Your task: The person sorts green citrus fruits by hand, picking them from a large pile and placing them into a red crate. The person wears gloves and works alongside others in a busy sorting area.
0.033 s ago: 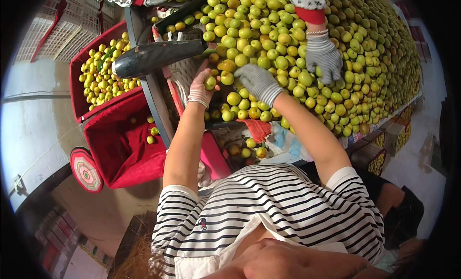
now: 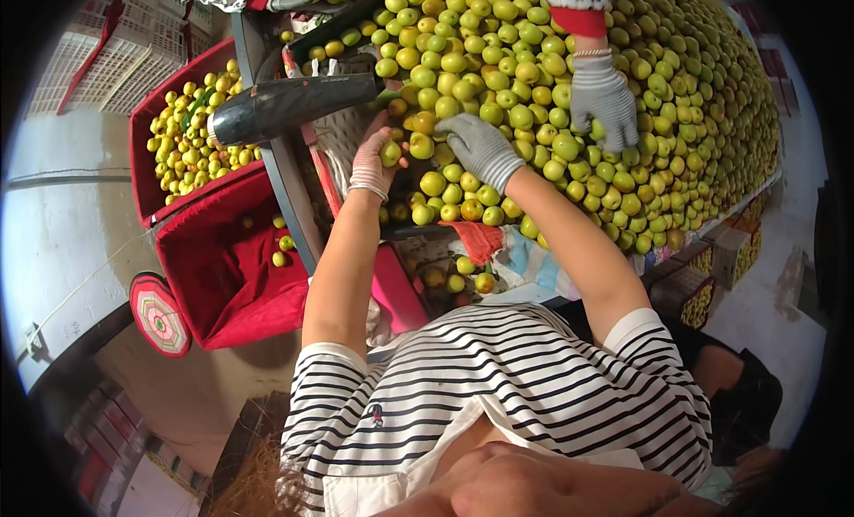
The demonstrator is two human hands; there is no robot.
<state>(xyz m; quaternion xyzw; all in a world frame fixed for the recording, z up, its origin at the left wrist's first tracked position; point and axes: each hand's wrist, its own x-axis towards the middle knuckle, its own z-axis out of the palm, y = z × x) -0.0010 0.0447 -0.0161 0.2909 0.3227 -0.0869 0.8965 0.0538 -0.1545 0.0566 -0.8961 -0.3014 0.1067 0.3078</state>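
Note:
My left hand (image 2: 372, 158), in a striped glove with bare fingers, is closed round a yellow-green jujube (image 2: 390, 153) at the left edge of a big heap of the same fruit (image 2: 525, 72). My right hand (image 2: 483, 150), in a grey knitted glove, reaches over the heap with its fingers apart and nothing visibly in them. Its fingertips are close to a yellow jujube (image 2: 422, 147) between my two hands. A black hair-dryer-shaped device (image 2: 302, 103) points its narrow end toward the fruit beside my left hand.
A co-worker's grey-gloved hand (image 2: 605, 103) rests on the heap at the far right. To the left are a red-lined bin of jujubes (image 2: 191, 130) and a red-lined bin with a few fruits (image 2: 231, 277). White plastic crates (image 2: 142, 54) stand far left. A metal frame edge (image 2: 294, 201) runs beside my left arm.
My right hand has shifted very slightly, its fingers spread a little more. The co-worker's hand has moved slightly to the right. My left hand keeps its place with the jujube.

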